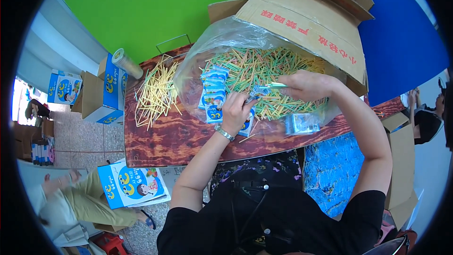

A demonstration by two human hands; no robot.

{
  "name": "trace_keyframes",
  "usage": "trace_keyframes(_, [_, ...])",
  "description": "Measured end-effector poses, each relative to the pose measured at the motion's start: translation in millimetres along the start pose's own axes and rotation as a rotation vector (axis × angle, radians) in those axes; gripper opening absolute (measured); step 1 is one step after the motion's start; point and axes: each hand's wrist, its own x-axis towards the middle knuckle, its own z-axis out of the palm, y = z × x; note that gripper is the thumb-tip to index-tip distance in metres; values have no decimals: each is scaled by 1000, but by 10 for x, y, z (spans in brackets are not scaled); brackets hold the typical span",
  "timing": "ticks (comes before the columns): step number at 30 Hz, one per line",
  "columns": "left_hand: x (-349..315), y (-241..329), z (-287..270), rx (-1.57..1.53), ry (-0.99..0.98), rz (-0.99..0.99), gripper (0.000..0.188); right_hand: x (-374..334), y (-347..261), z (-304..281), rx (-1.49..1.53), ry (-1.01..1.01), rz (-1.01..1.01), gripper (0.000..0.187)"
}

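Note:
In front of me a large clear plastic bag (200, 49) spreads out of a cardboard box, full of thin green, yellow and orange sticks (247, 66). My left hand (234, 112), with a metal-banded watch on its wrist, is closed on a small blue packet (256, 93). My right hand (304, 86) pinches a few thin coloured sticks (275, 85), their ends at the packet's upper edge. Beside my left hand lies an overlapping row of blue-and-white packets (213, 95). Another packet (247, 125) is partly hidden below that hand. More packets (302, 124) lie nearer me on the right.
Pale yellow sticks (158, 92) are heaped on the red-brown table (155, 146) at left, near a clear cylindrical tub (127, 63). The cardboard box (306, 19) stands at the back. Blue printed cartons (134, 186) are at left, by a seated person (89, 196). Another person is at far right.

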Motion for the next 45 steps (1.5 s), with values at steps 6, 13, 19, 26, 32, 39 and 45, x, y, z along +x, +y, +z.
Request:
trace_keyframes(6, [-7,13,-56,40,11,73,26,155,-73,16,-97,-71,19,19])
trace_keyframes(13, [18,6,-68,46,25,150,25,343,-271,-20,-247,-256,156,28])
trace_keyframes(19, [32,-16,-45,52,6,227,29,430,-399,-117,-436,-261,59,33])
trace_keyframes(26, [6,-31,-66,-144,15,61,30,176,-367,-171,-88,125,20,58])
trace_keyframes(32, [0,-30,-106,-167,-117,-131,27,354,-153,527,-191,430,-180,69])
trace_keyframes(39, [-303,-303,-570,-419,-208,-472,18,465,-177,1071,216,741,-189,56])
trace_keyframes(45, [-836,-822,-1096,-376,-242,-757,16,494,-92,1992,-116,349,-235,17])
